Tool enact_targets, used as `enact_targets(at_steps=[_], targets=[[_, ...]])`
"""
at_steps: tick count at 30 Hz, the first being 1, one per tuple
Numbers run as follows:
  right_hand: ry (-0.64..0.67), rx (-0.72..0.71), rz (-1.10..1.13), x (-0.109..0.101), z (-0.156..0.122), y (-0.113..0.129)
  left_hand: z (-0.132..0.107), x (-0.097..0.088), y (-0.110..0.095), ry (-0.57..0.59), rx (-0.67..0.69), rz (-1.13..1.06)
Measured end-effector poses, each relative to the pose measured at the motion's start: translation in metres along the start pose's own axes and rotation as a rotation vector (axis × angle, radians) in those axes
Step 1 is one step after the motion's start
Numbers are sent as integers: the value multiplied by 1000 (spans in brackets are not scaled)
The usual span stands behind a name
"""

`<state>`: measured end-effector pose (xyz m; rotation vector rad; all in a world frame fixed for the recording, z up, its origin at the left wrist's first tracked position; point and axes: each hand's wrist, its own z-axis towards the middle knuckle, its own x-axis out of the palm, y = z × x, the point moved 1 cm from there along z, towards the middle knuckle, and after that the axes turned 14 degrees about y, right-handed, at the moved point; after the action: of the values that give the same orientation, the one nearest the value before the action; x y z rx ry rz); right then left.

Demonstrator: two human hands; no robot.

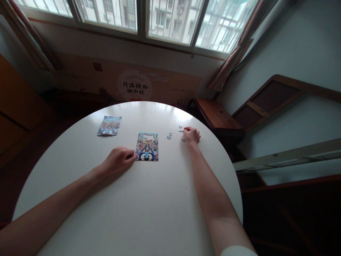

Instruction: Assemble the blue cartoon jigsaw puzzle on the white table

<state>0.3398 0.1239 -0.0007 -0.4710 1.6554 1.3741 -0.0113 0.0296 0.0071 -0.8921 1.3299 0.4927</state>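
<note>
Round white table, jigsaw puzzle flat near its middle. Left hand loosely curled, gripping nothing, fingertips touching the puzzle's lower left corner. Right hand well right of the puzzle, fingers curled down among loose pieces; can't tell if it pinches one. Printed picture sheet lies apart, to the puzzle's upper left

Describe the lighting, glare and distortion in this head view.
Head view: daylight from the window glares off the far rim of the table, the room's sides dark; head view: the wide lens bows the window frame and stretches both forearms; head view: the puzzle at the left hand and loose pieces by the right hand look small, soft.
</note>
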Motion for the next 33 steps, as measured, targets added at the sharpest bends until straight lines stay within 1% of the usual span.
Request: enact_targets(at_steps=[12, 21, 28, 33], targets=[[50, -50, -38, 1, -1, 3, 0, 1, 1, -9, 5, 0], [52, -78, -52, 2, 0, 3, 1, -1, -1, -12, 10, -38], [55, -101, -56, 3, 0, 3, 0, -1, -1, -11, 4, -11], [60, -87, -58, 1, 0, 5, 0, -1, -1, -6, 9, -26]])
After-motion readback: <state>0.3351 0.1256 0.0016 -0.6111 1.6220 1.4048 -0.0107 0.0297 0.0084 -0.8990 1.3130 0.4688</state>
